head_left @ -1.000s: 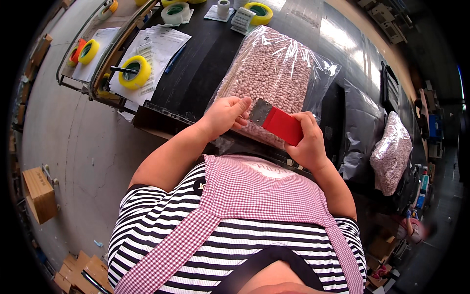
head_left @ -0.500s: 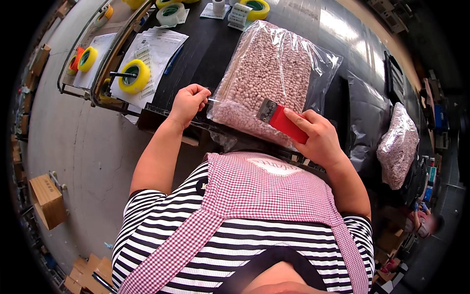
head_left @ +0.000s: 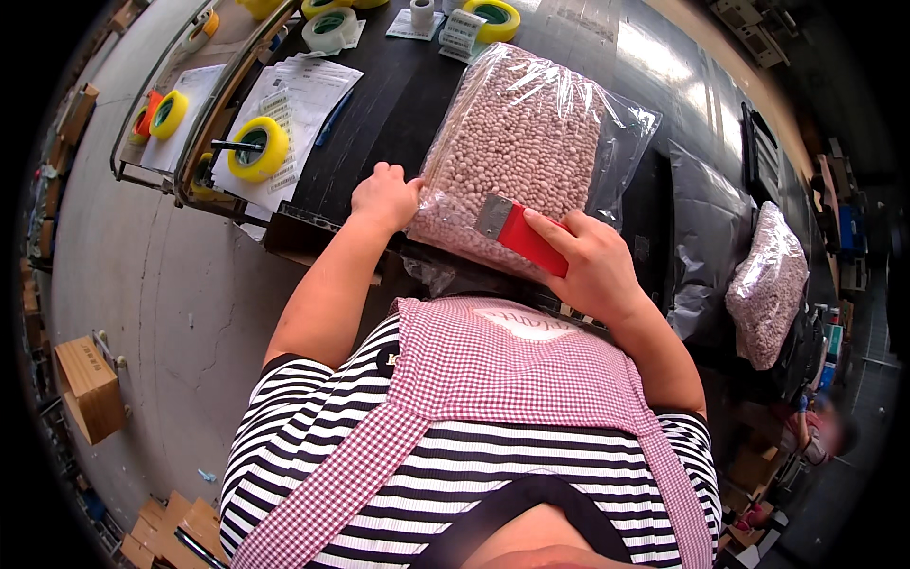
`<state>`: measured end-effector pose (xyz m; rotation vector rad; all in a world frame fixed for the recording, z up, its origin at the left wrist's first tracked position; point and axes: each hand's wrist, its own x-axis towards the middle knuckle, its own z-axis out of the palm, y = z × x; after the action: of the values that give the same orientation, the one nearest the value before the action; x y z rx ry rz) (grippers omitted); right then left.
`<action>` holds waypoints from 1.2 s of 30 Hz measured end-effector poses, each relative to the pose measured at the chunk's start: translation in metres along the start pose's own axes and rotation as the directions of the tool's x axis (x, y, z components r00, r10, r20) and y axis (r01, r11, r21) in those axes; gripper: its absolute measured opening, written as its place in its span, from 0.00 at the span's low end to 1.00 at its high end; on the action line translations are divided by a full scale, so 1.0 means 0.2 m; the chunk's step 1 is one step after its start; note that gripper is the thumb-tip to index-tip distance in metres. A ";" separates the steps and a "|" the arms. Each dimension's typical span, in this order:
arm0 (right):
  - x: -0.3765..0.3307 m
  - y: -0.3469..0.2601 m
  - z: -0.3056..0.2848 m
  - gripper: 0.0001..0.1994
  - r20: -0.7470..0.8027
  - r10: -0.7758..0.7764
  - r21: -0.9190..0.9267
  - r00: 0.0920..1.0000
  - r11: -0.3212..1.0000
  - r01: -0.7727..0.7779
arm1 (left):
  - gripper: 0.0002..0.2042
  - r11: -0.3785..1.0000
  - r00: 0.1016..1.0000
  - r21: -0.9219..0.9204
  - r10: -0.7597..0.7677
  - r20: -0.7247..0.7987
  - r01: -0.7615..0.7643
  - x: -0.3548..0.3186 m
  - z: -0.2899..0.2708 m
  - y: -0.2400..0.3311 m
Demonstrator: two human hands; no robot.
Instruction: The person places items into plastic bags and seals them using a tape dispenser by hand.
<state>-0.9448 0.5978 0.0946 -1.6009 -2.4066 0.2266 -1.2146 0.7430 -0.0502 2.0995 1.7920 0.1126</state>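
A clear plastic bag (head_left: 531, 128) holding a folded pinkish-beige bobbly textile lies on the dark table in front of me. My right hand (head_left: 597, 261) is wrapped around a scraper (head_left: 533, 241) with a red handle and a wide metal blade. The blade points left, over the lower part of the bag. At the bag's left edge is my left hand (head_left: 387, 197), its fingers curled together against the plastic. What the left fingertips hold, if anything, is hidden.
Left of the bag, a yellow tape roll (head_left: 258, 149) sits on papers (head_left: 301, 85) near a blue pen (head_left: 334, 117). More tape rolls (head_left: 493, 19) stand along the far edge. To the right lie a grey plastic mailer (head_left: 706, 237) and another clear-wrapped bundle (head_left: 770, 289).
My left hand has moved right, up to the bag's edge; the thin white piece between its fingers no longer shows. My right hand has shifted slightly left with the scraper.
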 end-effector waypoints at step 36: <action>-0.68 0.21 -0.46 0.37 0.214 0.262 -0.084 0.941 0.965 -0.250 | 0.34 0.824 0.827 -0.064 0.562 -0.034 -0.562 -0.09 0.19 0.39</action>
<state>-0.8320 0.4888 0.1557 -2.0138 -2.3723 0.4106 -1.1336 0.7084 -0.0555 2.5099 1.0919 0.3408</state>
